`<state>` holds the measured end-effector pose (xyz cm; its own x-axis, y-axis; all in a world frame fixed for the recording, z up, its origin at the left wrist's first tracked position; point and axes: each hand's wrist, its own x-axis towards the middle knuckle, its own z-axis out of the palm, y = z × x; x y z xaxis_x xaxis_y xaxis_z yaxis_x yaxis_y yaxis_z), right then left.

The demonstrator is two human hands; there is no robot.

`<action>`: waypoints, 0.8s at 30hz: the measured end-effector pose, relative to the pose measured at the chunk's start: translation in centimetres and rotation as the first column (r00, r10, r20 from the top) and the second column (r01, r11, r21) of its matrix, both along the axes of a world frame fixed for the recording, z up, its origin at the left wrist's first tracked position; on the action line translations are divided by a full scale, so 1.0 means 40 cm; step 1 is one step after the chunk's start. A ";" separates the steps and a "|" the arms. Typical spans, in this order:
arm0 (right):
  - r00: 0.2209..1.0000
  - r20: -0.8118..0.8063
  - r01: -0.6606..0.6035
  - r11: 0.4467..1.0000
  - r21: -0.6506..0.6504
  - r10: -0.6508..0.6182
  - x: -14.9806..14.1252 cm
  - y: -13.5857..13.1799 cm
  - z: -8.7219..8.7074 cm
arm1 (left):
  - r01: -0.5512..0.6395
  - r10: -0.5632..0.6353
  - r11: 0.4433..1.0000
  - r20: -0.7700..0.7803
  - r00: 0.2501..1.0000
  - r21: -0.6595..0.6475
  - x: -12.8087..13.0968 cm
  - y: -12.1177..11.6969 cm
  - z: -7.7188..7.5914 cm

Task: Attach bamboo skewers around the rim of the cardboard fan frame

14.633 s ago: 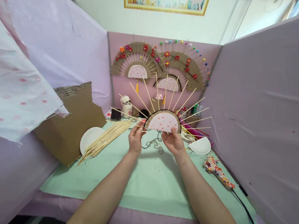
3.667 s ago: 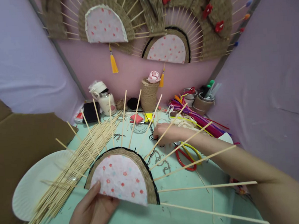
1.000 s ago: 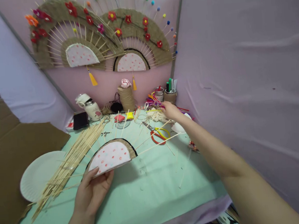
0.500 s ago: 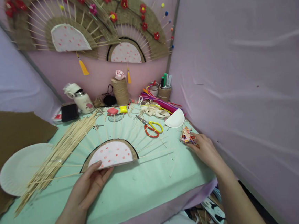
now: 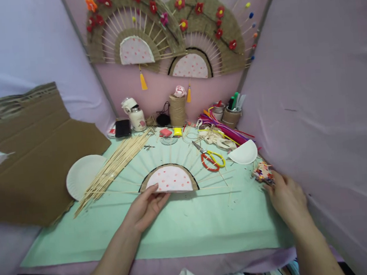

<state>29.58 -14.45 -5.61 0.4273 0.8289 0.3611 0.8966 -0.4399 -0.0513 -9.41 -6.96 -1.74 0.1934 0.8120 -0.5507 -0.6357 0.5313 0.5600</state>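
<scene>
A half-round fan piece point(image 5: 170, 178) lies on the green mat point(image 5: 190, 226). It has pink spotted paper, a jute and black rim, and thin sticks fanning out. My left hand point(image 5: 146, 206) pinches its straight lower edge, thumb on top. My right hand point(image 5: 286, 199) is at the mat's right edge, fingers closed over the rear of a small patterned tool point(image 5: 261, 173); most of the tool is hidden under the hand.
Red and yellow scissors point(image 5: 211, 157) and a half paper plate point(image 5: 244, 153) lie right of the fan. A skewer bundle point(image 5: 118, 161), a paper plate point(image 5: 83, 175) and cardboard point(image 5: 30, 166) sit at the left. A twine spool point(image 5: 176, 110), pen cup point(image 5: 231, 116) and pipe cleaners point(image 5: 224, 130) line the back.
My right hand came back from the far pile to the patterned tool at the right edge and closed over it. The left hand lowered the fan piece flat onto the mat.
</scene>
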 end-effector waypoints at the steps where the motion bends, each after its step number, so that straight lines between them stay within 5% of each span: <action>1: 1.000 0.004 -0.021 0.999 0.024 0.021 -0.014 -0.007 0.015 | 0.001 -0.001 1.000 0.012 1.000 -0.004 0.001 -0.001 0.000; 4: 0.983 -0.033 -0.176 0.973 0.147 0.183 -0.076 -0.009 0.067 | -0.004 0.005 1.000 0.045 0.999 -0.020 -0.002 -0.005 -0.004; 7: 0.911 -0.091 -0.367 0.891 0.267 0.402 -0.172 0.021 0.104 | -0.003 0.005 1.000 0.077 0.997 -0.024 -0.009 -0.007 -0.007; 12: 0.678 -0.275 -0.620 0.731 0.284 0.682 -0.357 0.089 0.140 | 0.004 0.000 0.999 0.090 0.996 -0.039 -0.020 -0.010 -0.007; 17: 0.515 -0.419 -0.732 0.638 0.240 0.748 -0.445 0.152 0.195 | -0.003 0.005 1.000 0.093 0.996 -0.023 -0.034 -0.019 -0.001; 24: 0.460 -0.502 -0.772 0.609 0.182 0.732 -0.444 0.293 0.251 | -0.008 0.014 0.999 0.116 0.993 -0.048 -0.048 -0.027 -0.012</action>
